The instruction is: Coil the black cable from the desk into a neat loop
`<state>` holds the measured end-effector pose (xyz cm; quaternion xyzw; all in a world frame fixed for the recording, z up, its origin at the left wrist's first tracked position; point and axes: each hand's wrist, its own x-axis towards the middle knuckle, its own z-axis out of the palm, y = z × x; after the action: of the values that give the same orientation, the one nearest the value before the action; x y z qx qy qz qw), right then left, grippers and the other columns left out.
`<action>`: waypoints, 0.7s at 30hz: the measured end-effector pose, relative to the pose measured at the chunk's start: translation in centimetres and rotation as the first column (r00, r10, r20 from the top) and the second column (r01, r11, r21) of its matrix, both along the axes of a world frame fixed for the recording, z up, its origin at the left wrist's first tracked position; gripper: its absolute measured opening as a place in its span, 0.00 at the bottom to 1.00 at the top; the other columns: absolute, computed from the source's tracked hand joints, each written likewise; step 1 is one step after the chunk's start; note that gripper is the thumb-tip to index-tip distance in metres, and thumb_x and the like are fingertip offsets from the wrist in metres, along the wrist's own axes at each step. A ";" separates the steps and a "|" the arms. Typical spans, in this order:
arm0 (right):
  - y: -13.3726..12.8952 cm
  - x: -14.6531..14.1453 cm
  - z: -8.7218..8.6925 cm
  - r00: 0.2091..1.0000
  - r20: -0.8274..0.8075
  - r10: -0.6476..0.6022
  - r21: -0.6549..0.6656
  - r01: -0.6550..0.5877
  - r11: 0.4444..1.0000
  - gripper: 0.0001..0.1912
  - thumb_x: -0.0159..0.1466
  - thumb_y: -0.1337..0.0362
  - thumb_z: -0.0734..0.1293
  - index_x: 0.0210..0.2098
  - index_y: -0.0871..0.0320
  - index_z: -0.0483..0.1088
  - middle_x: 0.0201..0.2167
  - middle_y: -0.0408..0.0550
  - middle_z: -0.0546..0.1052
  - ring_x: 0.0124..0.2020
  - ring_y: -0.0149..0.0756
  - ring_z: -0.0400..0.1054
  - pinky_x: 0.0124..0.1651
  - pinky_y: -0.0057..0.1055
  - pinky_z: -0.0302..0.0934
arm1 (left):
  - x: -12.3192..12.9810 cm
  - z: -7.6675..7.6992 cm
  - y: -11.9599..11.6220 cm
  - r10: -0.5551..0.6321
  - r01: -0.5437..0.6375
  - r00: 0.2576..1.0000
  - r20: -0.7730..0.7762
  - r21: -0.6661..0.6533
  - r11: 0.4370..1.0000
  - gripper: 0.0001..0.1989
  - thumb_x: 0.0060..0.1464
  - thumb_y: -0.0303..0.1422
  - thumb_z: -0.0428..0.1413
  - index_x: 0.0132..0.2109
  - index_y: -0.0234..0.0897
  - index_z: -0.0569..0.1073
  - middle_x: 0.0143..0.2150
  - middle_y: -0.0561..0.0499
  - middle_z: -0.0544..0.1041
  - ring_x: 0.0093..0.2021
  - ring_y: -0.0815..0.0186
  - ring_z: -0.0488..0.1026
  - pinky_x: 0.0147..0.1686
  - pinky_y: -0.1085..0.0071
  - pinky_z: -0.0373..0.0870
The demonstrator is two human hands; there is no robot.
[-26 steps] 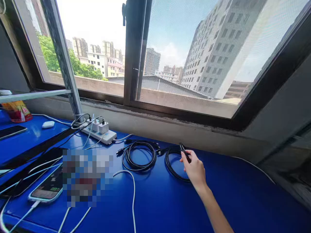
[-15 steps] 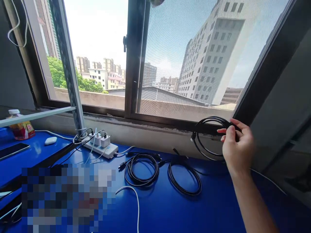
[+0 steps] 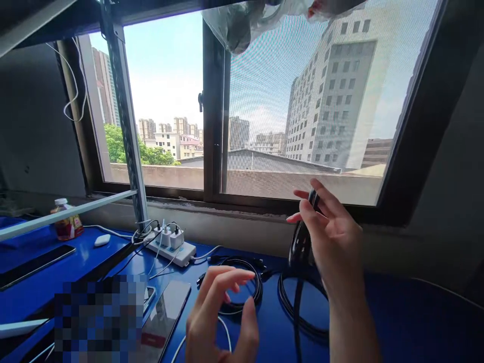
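My right hand [image 3: 338, 239] is raised in front of the window sill, its fingers closed on a coiled black cable [image 3: 300, 245]. This coil is turned almost edge-on, and a black length dangles from it toward the table. Lower and to the left is my left hand [image 3: 221, 315], with thumb and fingers apart and curved, holding nothing. Behind the left hand, a second black cable coil [image 3: 259, 292] lies on the table, partly covered by the fingers. A third coil [image 3: 283, 292] rests below the held one, partly hidden by my right forearm.
The blue table [image 3: 397, 322] carries a white power strip [image 3: 185, 254] with several plugs, phones [image 3: 166, 315], a white earbud case [image 3: 102, 240] and a bottle [image 3: 67, 222]. A metal shelf post [image 3: 130, 121] stands left. Plastic bags [image 3: 238, 30] hang overhead.
My right hand has moved left with the cable, which has turned from face-on to edge-on. My left hand has come into view from below. The view has tilted up and shifted left.
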<state>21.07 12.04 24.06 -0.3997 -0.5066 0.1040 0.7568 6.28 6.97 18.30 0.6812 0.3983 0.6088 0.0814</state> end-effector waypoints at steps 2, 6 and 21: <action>-0.4 0.0 0.0 1.000 0.003 0.004 -0.053 -0.004 0.999 0.31 0.53 0.51 0.66 0.54 0.53 0.62 0.45 0.50 0.72 0.23 0.26 0.66 0.15 0.20 0.55 | 0.8 1.9 1.2 -0.014 0.014 1.000 0.001 -0.049 0.999 0.10 0.51 0.37 0.50 0.40 0.41 0.72 0.36 0.50 0.71 0.33 0.71 0.67 0.31 0.76 0.66; -0.8 -0.1 -0.1 0.997 0.058 0.050 -0.107 -0.043 0.993 0.30 0.53 0.49 0.65 0.53 0.54 0.64 0.41 0.50 0.74 0.22 0.26 0.65 0.14 0.20 0.56 | 2.9 4.3 3.3 -0.260 0.260 0.965 0.035 -0.270 0.927 0.16 0.52 0.45 0.48 0.33 0.37 0.71 0.30 0.51 0.70 0.31 0.71 0.65 0.30 0.77 0.62; -3.3 1.0 -0.3 0.757 0.596 0.268 -0.505 0.093 0.858 0.25 0.55 0.43 0.59 0.18 0.56 0.72 0.17 0.45 0.72 0.19 0.32 0.66 0.17 0.22 0.56 | 4.3 5.2 8.1 -0.454 0.766 0.586 0.672 -0.276 0.581 0.18 0.49 0.46 0.50 0.33 0.32 0.70 0.29 0.52 0.68 0.27 0.76 0.62 0.28 0.80 0.58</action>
<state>22.08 8.70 23.74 -0.5691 -0.7093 0.1250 0.3968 10.58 15.04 23.47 0.5274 0.2395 0.5616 0.5909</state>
